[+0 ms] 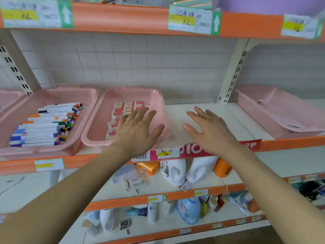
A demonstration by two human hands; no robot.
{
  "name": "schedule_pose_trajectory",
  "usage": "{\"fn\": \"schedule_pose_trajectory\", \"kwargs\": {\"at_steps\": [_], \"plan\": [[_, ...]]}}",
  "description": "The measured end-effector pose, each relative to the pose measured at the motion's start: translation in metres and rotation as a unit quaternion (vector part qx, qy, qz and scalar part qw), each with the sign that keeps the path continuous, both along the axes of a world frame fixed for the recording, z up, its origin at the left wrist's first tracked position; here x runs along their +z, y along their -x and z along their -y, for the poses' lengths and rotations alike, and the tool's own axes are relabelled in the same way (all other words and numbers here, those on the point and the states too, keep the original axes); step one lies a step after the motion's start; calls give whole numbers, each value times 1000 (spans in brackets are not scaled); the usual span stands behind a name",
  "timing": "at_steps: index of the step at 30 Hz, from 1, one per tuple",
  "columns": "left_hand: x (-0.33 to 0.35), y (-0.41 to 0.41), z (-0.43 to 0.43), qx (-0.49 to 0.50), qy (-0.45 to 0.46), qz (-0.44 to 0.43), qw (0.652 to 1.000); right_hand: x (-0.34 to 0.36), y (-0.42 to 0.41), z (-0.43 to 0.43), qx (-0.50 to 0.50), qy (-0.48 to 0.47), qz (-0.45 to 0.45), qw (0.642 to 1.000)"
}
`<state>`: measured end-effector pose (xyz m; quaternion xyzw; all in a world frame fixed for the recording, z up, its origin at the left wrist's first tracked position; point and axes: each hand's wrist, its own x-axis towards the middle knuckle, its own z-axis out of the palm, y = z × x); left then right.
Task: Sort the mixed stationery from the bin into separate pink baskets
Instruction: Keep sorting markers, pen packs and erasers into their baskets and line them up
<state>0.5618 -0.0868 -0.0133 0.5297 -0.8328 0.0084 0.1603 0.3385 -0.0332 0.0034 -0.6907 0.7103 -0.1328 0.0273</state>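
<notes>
my left hand [139,128] and right hand [209,129], fingers spread, empty; the left could shove the pink perforated plastic basket [91,138] off the white shelf [193,106].

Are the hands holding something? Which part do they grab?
Nothing is held. The left hand is spread open over the middle pink basket, and the right hand is open above the shelf beside it.

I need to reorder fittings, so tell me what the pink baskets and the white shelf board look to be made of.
Pink baskets: likely moulded plastic, satin finish; walls pierced with a fine regular grid, rims rounded. White shelf board: probably painted sheet metal, smooth with a dull sheen, hung on slotted uprights; laminate cannot be excluded.
</notes>
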Motion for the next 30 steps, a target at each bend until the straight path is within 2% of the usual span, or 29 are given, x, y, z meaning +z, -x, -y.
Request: {"fn": "schedule_pose_trajectory", "kwargs": {"at_steps": [8, 16, 26, 30], "plan": [[8, 150, -47, 0, -18, -8, 1000, 15, 146, -45, 13, 23, 10, 1000], [21, 257, -61, -34, -3, -2, 999, 26, 240, -66, 4, 55, 35, 998], [3, 342, -17, -117, -32, -16, 993, 10, 317, -27, -34, 32, 39, 998], [4, 377, 16, -164, -40, 8, 986, 16, 352, -5, -73, 17, 27, 997]]}}
